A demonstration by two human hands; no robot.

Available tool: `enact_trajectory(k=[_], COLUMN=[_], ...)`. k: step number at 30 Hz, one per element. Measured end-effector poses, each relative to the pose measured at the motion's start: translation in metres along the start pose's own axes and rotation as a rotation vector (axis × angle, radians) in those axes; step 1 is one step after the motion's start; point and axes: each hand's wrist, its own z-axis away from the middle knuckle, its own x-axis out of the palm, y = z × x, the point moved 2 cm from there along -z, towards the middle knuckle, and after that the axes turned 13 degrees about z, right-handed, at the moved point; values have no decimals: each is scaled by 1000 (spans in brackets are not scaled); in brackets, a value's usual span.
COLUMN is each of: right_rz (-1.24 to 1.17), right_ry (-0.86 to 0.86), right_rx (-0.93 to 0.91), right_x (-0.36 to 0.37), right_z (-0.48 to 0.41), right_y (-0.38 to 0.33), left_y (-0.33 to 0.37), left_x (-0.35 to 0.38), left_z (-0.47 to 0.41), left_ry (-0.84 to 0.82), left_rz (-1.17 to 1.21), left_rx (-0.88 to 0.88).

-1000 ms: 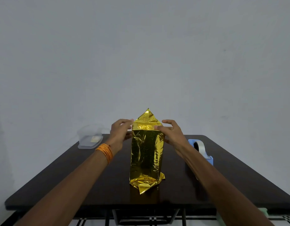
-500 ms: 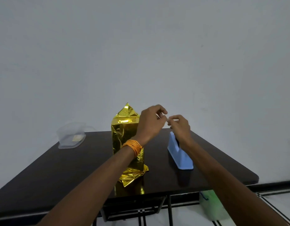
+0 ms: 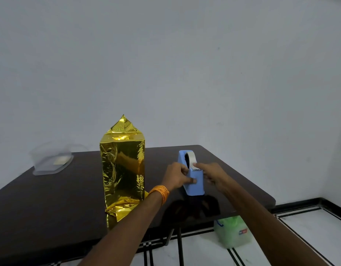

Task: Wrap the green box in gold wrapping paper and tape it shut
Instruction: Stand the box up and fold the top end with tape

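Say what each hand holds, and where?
Left hand grips the blue tape dispenser by its near end; right hand touches the free tape end, grip unclear.

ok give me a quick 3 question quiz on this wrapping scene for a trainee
1. True or false: the gold-wrapped box lies flat on the table.
2. What are the left hand and the right hand both on? A. a clear container B. the blue tape dispenser C. the gold-wrapped box
3. Fill in: seen from the camera, the blue tape dispenser stands to the ___ of the gold-wrapped box.

Key: 1 false, it stands upright with its top flap pointing up. 2 B. 3 right.
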Motion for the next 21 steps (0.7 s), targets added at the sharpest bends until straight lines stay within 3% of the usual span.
enact_trajectory(k=[6,15,21], right_rz=[43,239,65], right_ry=[89,226,246], right_rx=[67,-157,-114], right_x=[4,-3,2], right_z=[-17,-4,17], right_y=[-11,-34,-22], left_y=[-5,-10,-11], left_x=[2,6,9], left_z=[0,0,3], left_ry=[44,32,48], left_rz=[17,45,80], left_rx=[48,53,41])
